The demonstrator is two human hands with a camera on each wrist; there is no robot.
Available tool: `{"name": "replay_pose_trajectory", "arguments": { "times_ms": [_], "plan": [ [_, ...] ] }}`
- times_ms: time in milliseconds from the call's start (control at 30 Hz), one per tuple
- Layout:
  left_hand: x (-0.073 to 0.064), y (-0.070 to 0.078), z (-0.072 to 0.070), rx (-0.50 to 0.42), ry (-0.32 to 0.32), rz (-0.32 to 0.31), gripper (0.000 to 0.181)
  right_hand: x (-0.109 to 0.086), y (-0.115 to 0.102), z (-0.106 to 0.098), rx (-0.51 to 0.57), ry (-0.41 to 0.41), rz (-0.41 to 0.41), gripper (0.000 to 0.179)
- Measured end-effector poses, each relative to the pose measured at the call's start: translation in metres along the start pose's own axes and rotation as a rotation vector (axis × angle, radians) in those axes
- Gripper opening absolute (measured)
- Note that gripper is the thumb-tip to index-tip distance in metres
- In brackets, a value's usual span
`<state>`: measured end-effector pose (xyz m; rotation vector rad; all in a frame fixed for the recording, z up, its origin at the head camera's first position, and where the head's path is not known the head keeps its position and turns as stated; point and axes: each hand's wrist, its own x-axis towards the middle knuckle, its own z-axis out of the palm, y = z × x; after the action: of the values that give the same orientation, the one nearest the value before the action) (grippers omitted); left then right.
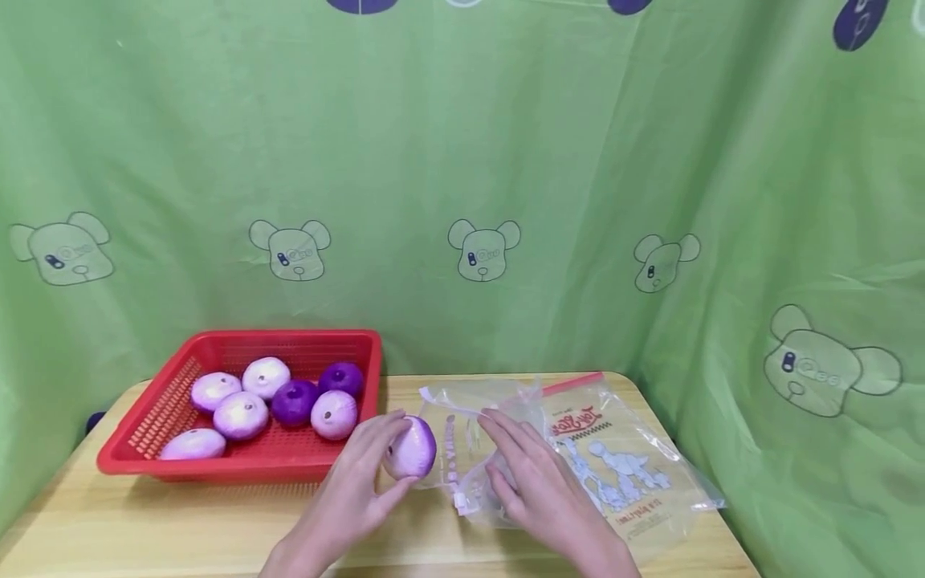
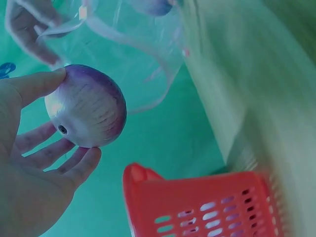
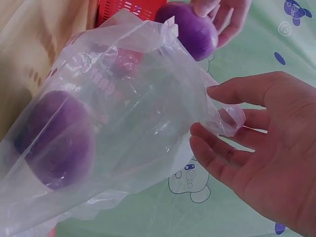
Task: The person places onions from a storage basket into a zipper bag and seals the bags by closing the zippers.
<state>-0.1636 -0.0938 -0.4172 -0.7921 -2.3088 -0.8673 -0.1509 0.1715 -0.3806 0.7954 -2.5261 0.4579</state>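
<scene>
Your left hand (image 1: 354,474) holds a round, glossy, purple-and-white onion (image 1: 415,451), thumb and fingertips clamped on opposite sides of it. The onion is above the pale wood-grained surface (image 1: 238,534), between the basket and the bag and just beside the bag's mouth. Your right hand (image 1: 538,475) is at that mouth: thumb and fingertips stand apart, touching the film of the clear plastic bag with a pale zip strip and slider (image 3: 148,106). In the right wrist view, a second purple onion (image 3: 61,143) shows through this film and seems to lie inside; in the head view it cannot be made out. To your left, the red, rectangular, perforated plastic basket (image 1: 217,468) contains seven more onions, some pale, some deep purple. To your right lies transparent bag plastic with red lettering and pale blue figures (image 1: 629,466); where it meets the handled bag is hard to tell.

Judged from this layout, your bagging of the onions is at an early stage: one appears to be in, the held one is outside the mouth, and seven in the basket are left. The bag is not yet sealed.
</scene>
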Motion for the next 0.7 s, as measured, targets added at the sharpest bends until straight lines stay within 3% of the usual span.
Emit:
{"name": "replay_pose_trajectory", "arguments": {
  "times_ms": [500, 700],
  "plan": [
    [-0.004, 0.006, 0.014, 0.008, 0.014, 0.012, 0.066, -0.001, -0.012, -0.003, 0.010, -0.004, -0.074, 0.061],
    [-0.005, 0.005, 0.019, 0.065, 0.039, 0.050, 0.064, -0.003, -0.015, -0.004, 0.019, 0.011, -0.087, 0.061]
  ]
}}
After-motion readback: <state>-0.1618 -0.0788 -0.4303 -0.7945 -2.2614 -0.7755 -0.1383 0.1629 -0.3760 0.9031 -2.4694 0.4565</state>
